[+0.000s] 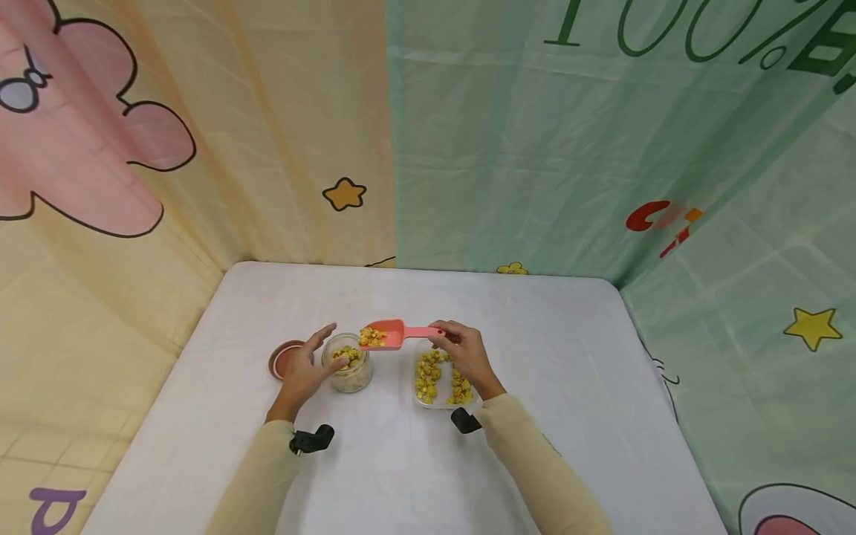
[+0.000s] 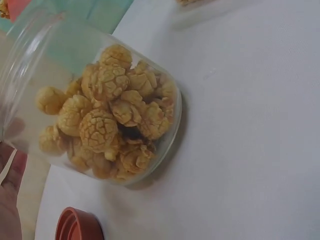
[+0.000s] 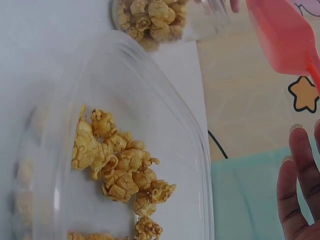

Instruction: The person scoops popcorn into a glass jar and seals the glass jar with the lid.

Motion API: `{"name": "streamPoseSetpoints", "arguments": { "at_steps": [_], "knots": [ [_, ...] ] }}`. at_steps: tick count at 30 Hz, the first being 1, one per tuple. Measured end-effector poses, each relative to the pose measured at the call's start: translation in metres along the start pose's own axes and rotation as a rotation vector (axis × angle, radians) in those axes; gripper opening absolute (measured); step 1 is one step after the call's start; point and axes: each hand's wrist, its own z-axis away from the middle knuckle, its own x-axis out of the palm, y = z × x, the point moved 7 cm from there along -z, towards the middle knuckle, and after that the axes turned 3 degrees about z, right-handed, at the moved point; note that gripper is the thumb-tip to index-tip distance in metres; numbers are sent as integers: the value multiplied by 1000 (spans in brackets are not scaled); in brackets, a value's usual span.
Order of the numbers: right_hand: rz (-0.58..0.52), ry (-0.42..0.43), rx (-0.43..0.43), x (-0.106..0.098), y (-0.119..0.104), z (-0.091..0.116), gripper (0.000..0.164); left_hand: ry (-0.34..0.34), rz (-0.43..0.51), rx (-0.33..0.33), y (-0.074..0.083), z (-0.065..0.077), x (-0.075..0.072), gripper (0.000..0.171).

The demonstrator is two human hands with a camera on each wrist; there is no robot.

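Note:
My right hand (image 1: 467,353) grips the handle of a pink scoop (image 1: 394,334). The scoop is tilted toward the left and carries caramel popcorn (image 1: 371,337) in its front end, right at the mouth of a clear jar (image 1: 351,379). Popcorn (image 2: 110,115) fills the lower part of the jar. Around the jar's left side, my left hand (image 1: 304,375) is spread, thumb along the near side and fingers reaching past the rim. Below my right hand lies a clear plastic container (image 3: 172,107) with popcorn (image 3: 127,165) along its sides and a bare strip in the middle.
A reddish-brown lid (image 1: 281,360) lies on the white table (image 1: 535,357), left of the jar and partly behind my left hand. Printed curtains (image 1: 495,163) hang behind the table and along both sides.

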Motion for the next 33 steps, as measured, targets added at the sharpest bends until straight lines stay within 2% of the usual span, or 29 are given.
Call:
{"name": "streamPoseSetpoints", "arguments": {
  "at_steps": [3, 6, 10, 15, 20, 25, 30, 33],
  "knots": [
    [-16, -27, 30, 5, 0, 0, 21, -5, 13, -9, -5, 2, 3, 80],
    [-16, -14, 20, 10, 12, -2, 21, -5, 17, -20, -8, 3, 5, 85],
    [1, 6, -5, 15, 9, -1, 21, -2, -2, -35, -11, 4, 7, 91],
    [34, -13, -21, 22, 6, -1, 22, -12, -10, -57, -17, 6, 11, 98],
    [65, -24, -51, 26, 1, -3, 20, -15, 12, -55, -21, 5, 14, 98],
    [101, -38, -40, 29, -1, -5, 21, -6, 34, -35, -21, 3, 14, 94],
    [177, -53, -29, 30, -5, -6, 23, -14, 54, -27, -19, 3, 14, 93],
    [244, -60, -55, 30, -11, -7, 25, -18, 55, -30, -19, 3, 15, 92]
  ]
}}
